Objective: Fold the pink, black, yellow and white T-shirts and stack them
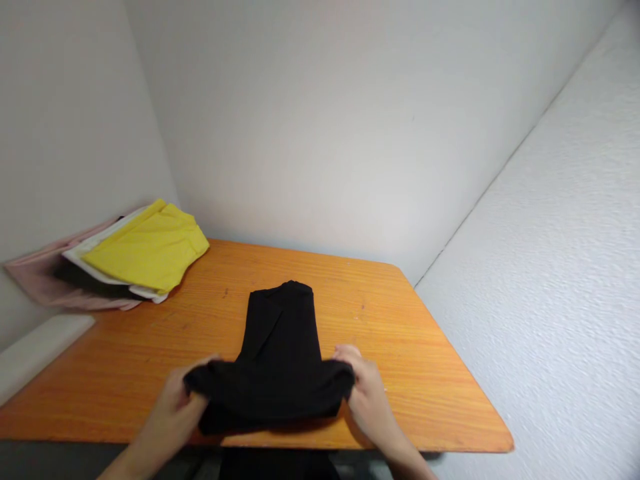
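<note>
A black garment [287, 327] lies partly folded on the wooden table, its narrower end pointing toward the back wall. The near end is lifted and bunched into a band between my hands. My left hand [180, 403] grips the left corner of that raised edge, thumb and fingers closed on the cloth. On the other side, my right hand [363, 390] pinches the right corner. Both hands look slightly blurred. The kind of garment cannot be made out for certain.
Stacked folded clothes, with a yellow garment [150, 247] on top and white, dark and pink [37, 277] ones beneath, lean at the table's back left. A white block-like object [45, 350] sits at the left edge. Walls [300, 133] border the orange wooden table [410, 347].
</note>
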Demonstrator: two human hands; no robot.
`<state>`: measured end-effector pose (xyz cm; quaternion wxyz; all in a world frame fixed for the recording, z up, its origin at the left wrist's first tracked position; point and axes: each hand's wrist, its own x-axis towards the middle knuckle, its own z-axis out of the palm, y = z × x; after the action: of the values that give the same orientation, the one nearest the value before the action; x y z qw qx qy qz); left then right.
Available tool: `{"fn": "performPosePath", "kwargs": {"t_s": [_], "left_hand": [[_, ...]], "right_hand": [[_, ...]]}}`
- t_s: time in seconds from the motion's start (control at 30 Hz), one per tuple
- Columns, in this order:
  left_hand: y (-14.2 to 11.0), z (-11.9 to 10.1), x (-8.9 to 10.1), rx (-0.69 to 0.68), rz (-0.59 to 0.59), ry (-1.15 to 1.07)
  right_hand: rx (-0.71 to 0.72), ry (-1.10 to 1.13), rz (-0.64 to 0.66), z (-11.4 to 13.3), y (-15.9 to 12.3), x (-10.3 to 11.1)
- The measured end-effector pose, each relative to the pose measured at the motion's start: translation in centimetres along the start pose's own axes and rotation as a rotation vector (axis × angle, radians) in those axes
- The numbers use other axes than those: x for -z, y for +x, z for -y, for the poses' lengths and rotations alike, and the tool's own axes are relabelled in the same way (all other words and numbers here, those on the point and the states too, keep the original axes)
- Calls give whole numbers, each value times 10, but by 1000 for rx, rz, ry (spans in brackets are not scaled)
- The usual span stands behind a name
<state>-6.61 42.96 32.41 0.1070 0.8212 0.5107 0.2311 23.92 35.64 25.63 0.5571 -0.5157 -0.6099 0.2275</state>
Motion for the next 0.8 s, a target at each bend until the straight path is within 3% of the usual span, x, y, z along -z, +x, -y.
{"fn": "performPosePath", "kwargs": {"t_s": [0.1,0.2,0.27,0.37,0.47,0.57,0.67,0.8], "left_hand": [[69,-13,1,93,-19,-166],[106,-15,-9,71,-139,-26],[104,-12,-20,8,-163,155],[74,-4,-43,-102,-62,308],[45,1,-68,-174,59,413],[34,3,-86,-202,70,490],[34,1,-94,-205,25,553],[32,-8,-103,-261,13,559]], "right_hand": [[-111,-26,-25,1,70,1],[-214,-257,-30,-16,105,-12],[-240,-466,-29,-26,102,-24],[-219,-652,33,-29,71,-44],[-177,-662,166,-23,39,-63],[-156,-640,273,-18,23,-74],[-163,-641,283,-16,16,-75],[-148,-623,228,-22,1,-58]]}}
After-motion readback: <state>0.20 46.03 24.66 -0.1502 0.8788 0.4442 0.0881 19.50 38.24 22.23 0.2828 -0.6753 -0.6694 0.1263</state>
